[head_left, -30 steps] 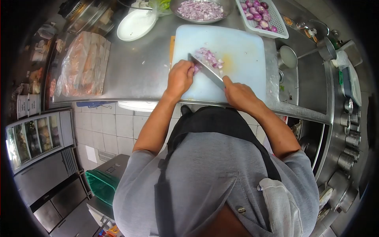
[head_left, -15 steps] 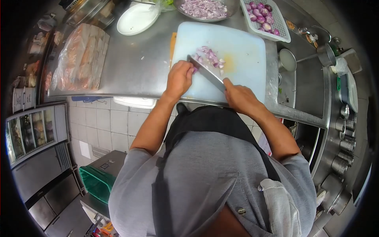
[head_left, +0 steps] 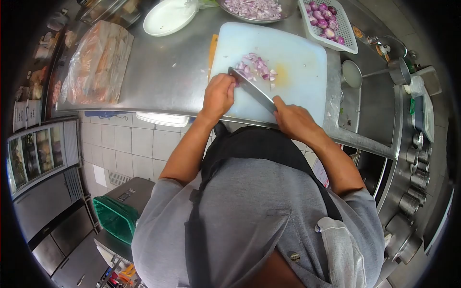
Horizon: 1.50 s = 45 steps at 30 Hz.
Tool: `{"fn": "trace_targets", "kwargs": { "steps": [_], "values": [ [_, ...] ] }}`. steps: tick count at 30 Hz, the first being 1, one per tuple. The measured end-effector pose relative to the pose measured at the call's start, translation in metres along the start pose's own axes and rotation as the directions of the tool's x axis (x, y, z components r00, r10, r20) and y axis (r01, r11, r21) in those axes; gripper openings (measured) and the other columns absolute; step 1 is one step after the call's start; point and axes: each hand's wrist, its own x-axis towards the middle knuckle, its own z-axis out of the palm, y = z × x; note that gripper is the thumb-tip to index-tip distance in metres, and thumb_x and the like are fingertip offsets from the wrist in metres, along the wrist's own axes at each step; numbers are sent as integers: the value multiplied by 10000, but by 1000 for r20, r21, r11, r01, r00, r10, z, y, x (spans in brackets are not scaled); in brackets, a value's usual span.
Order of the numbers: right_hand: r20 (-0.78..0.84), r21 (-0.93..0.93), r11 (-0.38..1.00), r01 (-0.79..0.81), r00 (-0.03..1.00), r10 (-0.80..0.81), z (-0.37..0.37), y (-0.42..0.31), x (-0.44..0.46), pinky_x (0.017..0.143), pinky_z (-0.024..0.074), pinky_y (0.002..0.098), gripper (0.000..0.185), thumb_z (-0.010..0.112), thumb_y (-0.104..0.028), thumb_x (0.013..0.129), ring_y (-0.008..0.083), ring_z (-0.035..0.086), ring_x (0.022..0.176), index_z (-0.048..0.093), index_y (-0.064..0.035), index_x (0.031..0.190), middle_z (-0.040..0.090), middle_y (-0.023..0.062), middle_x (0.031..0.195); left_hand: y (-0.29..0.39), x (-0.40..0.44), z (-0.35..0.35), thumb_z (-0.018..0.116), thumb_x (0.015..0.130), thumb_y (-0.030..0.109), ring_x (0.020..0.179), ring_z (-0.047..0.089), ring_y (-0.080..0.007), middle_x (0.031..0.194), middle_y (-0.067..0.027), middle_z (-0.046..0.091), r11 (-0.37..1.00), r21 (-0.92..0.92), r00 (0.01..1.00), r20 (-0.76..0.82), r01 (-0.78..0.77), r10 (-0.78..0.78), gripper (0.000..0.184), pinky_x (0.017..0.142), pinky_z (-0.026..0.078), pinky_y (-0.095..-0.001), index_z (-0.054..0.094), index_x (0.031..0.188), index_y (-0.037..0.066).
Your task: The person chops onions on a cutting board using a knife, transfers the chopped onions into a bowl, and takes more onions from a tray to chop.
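Evidently, the right hand (head_left: 297, 118) has its fingers wrapped round the handle of a knife (head_left: 254, 91), while the left hand (head_left: 219, 96) has its fingers curled in on an onion piece (head_left: 236, 83), mostly hidden beside the blade's tip. Both 2 hands work over the near left part of a white cutting board (head_left: 300, 55), close to its front edge and the worktop's (head_left: 163, 77) front edge. Chopped onion (head_left: 260, 66) lies just beyond the blade; from there, the board's white surface stretches to its far and right edges. Leftward, a broad span of steel separates the board from a bagged package (head_left: 98, 65). A metal bowl (head_left: 261, 21) and a white basket (head_left: 353, 48) stand just past the far edge. Dark marks on a white box (head_left: 27, 115) at far left, and a label on a grey lid (head_left: 126, 196), are too small to read.
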Motion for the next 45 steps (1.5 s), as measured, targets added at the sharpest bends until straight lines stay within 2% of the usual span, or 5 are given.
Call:
{"fn": "trace_targets", "kwargs": {
  "steps": [10, 13, 19, 36, 45],
  "values": [
    [-191, 60, 995, -82, 977, 92, -21, 4, -31, 686, 456, 623, 230, 590, -128, 1029, 530, 647, 779, 452, -47, 1194, 675, 272, 788, 4, 25, -18, 710, 849, -25, 939, 690, -323, 1098, -160, 685, 986, 28, 976, 149, -162, 156, 334, 837, 562, -393, 641, 1171, 26],
    [-195, 39, 996, -74, 977, 80, -23, 3, -30, 683, 457, 622, 224, 589, -124, 1026, 527, 646, 764, 452, -46, 1186, 676, 267, 781, 6, 26, -18, 720, 860, -18, 940, 707, -311, 1085, -163, 695, 999, 13, 956, 289, 48, -50, 319, 837, 570, -391, 649, 1170, 13],
    [-151, -15, 999, -44, 988, 41, -17, -13, -21, 684, 503, 614, 203, 536, -83, 974, 501, 678, 741, 472, -14, 1154, 689, 265, 770, 9, 15, -3, 743, 895, 11, 881, 722, -322, 1016, -176, 709, 982, 7, 954, 234, 190, -187, 216, 795, 580, -395, 670, 1097, -7],
    [-57, 24, 998, -60, 996, 62, -1, -10, -15, 702, 505, 613, 205, 519, -130, 1024, 502, 680, 771, 459, -25, 1190, 689, 272, 786, 9, -2, 5, 740, 894, 9, 858, 690, -360, 947, -155, 708, 999, 5, 998, 48, 40, -40, 125, 767, 556, -418, 679, 1003, 18],
    [-303, -107, 992, 63, 949, -93, -24, 22, -40, 676, 507, 586, 205, 609, -124, 973, 447, 670, 731, 550, -126, 1168, 678, 188, 822, 8, 4, -12, 730, 927, 63, 984, 680, -352, 1092, -185, 694, 980, -138, 990, 0, 143, -144, 190, 852, 543, -419, 675, 1098, 0]
  ]
}}
